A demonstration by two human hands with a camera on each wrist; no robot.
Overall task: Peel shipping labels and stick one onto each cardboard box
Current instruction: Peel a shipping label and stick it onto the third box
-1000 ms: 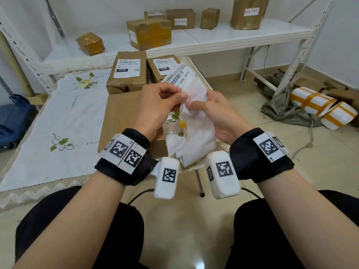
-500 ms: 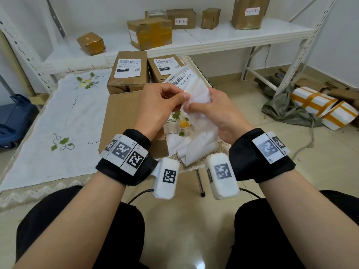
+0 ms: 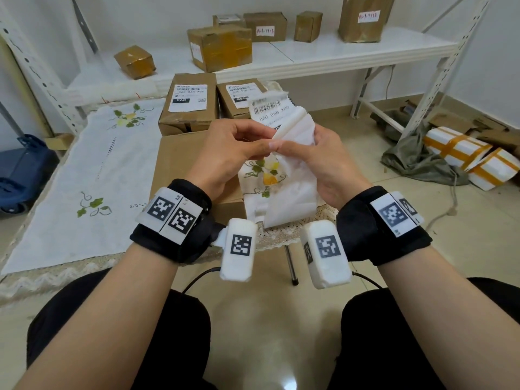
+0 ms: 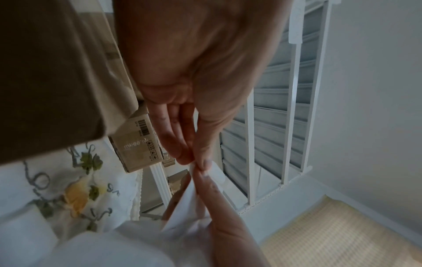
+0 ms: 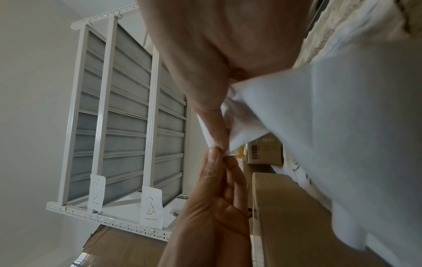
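Since a second ago the strip of shipping labels (image 3: 284, 175) has been lifted a little and tilted, so its barcoded top end now stands higher in front of the two labelled boxes, and the two hands have drawn closer at one corner. Largest in view is the white embroidered tablecloth (image 3: 84, 175) over the low table, with the white shelf (image 3: 351, 54) of taped parcels behind it. On the cloth lies a plain cardboard box (image 3: 180, 161) directly under the hands, with no label on its visible top; beyond it sit a labelled box (image 3: 188, 108) and a second labelled box (image 3: 239, 94) side by side. The strip hangs above the plain box's right edge, held in the air by both hands. The right hand (image 3: 323, 161) wraps the strip and pinches its corner between thumb and forefinger. The left hand (image 3: 233, 147) pinches the same corner with thumb and fingertips, its other fingers loosely curled.
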